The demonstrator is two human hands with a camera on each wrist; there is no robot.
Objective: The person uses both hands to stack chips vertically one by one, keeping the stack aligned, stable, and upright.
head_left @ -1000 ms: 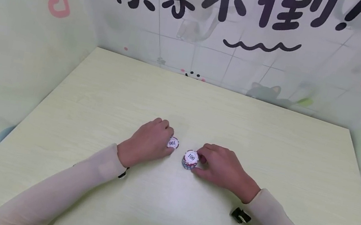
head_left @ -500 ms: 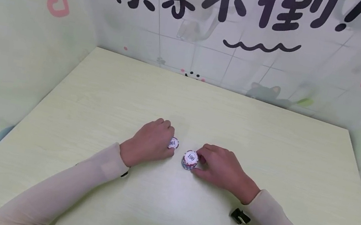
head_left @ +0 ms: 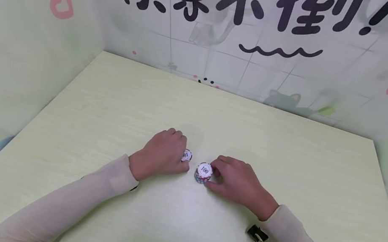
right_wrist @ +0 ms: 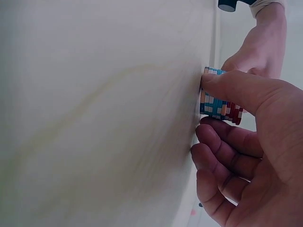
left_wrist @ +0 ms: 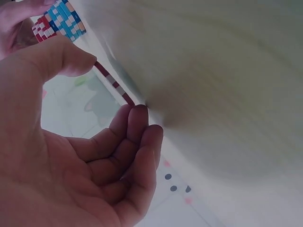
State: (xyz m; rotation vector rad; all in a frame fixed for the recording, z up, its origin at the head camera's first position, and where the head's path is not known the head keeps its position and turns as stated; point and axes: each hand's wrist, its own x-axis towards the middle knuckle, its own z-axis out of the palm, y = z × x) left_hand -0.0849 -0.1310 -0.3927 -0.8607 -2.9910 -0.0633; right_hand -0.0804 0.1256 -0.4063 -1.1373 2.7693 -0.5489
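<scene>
My left hand [head_left: 162, 152] pinches a single white poker chip [head_left: 186, 155] low over the table, partly hidden by the fingers. In the left wrist view this chip's dark red and white edge [left_wrist: 115, 85] spans from the thumb to the fingertips. Just to its right, a short stack of poker chips [head_left: 204, 172] stands upright, its top chip marked 100. My right hand [head_left: 239, 183] holds that stack from the right side, thumb and index finger at its edge. Seen from the right wrist, the stack [right_wrist: 215, 101] has blue chips nearest the table and red ones above.
The pale wooden table [head_left: 177, 221] is bounded by a printed back wall [head_left: 211, 64] and side walls. A black strap clip [head_left: 257, 233] hangs at the right cuff. Long light sleeves cover both forearms.
My left hand has shifted very slightly to the right, and its fingers now cover more of the single chip. The right hand and the stack stay where they were.
</scene>
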